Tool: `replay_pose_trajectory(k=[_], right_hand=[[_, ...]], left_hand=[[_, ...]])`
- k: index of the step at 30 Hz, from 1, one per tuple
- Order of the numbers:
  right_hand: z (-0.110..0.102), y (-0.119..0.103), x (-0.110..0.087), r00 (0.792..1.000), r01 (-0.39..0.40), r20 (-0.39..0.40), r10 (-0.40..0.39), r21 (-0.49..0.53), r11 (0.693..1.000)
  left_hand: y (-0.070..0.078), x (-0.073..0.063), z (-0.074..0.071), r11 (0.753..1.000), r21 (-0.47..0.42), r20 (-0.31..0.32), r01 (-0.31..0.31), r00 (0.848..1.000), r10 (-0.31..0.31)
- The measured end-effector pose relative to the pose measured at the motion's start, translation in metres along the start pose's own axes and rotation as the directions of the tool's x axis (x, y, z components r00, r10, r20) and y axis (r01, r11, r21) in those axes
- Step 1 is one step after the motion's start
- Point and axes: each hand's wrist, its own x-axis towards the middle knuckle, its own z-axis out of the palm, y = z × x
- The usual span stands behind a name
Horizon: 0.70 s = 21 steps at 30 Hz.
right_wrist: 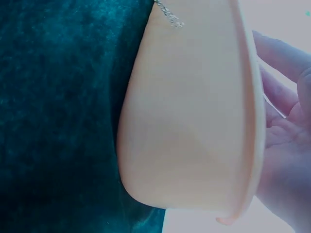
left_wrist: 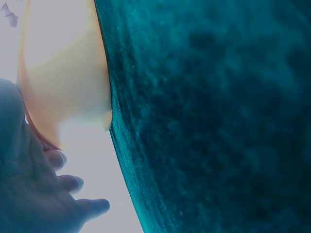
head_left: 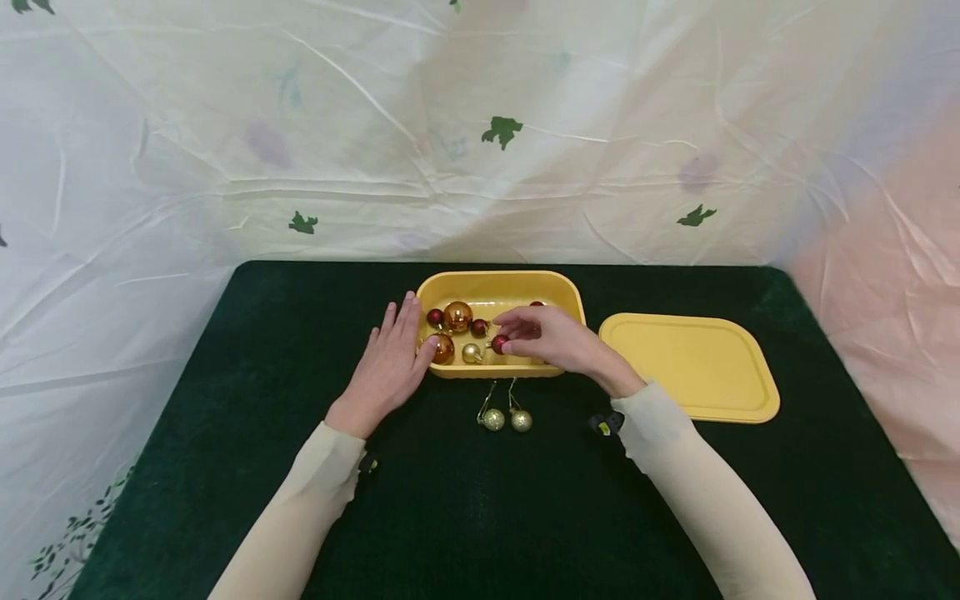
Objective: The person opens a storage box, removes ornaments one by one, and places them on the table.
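Observation:
A yellow plastic box [head_left: 525, 287] stands on the dark green table, with baubles lying in it. Along its left end lies my left hand [head_left: 386, 358], fingers straight, thumb reaching over the rim beside a copper bauble [head_left: 444, 350]. My right hand [head_left: 558, 337] reaches over the right part of the box and pinches a small dark red bauble [head_left: 500, 343] between thumb and fingers. Another copper bauble [head_left: 458, 316], small red baubles [head_left: 436, 317] and a gold bauble [head_left: 472, 353] lie in the left half. The right wrist view shows the box wall [right_wrist: 194, 111], with the right hand behind its rim.
Two glittery gold baubles [head_left: 521, 421] with silver cords lie on the table [head_left: 480, 517] just in front of the box. A yellow lid [head_left: 690, 367] lies flat to the right, close to the right forearm. A pale cloth [head_left: 360, 108] hangs behind the table.

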Motion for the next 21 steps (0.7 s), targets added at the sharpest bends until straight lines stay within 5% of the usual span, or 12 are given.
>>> replay_pose_trajectory(k=[21], right_hand=[[-0.008, -0.008, -0.038, 0.996, 0.017, -0.087, -0.016, 0.008, 1.000]], left_hand=[[0.000, -0.001, 0.001, 1.000, -0.002, -0.006, 0.000, 1.000, 0.000]])
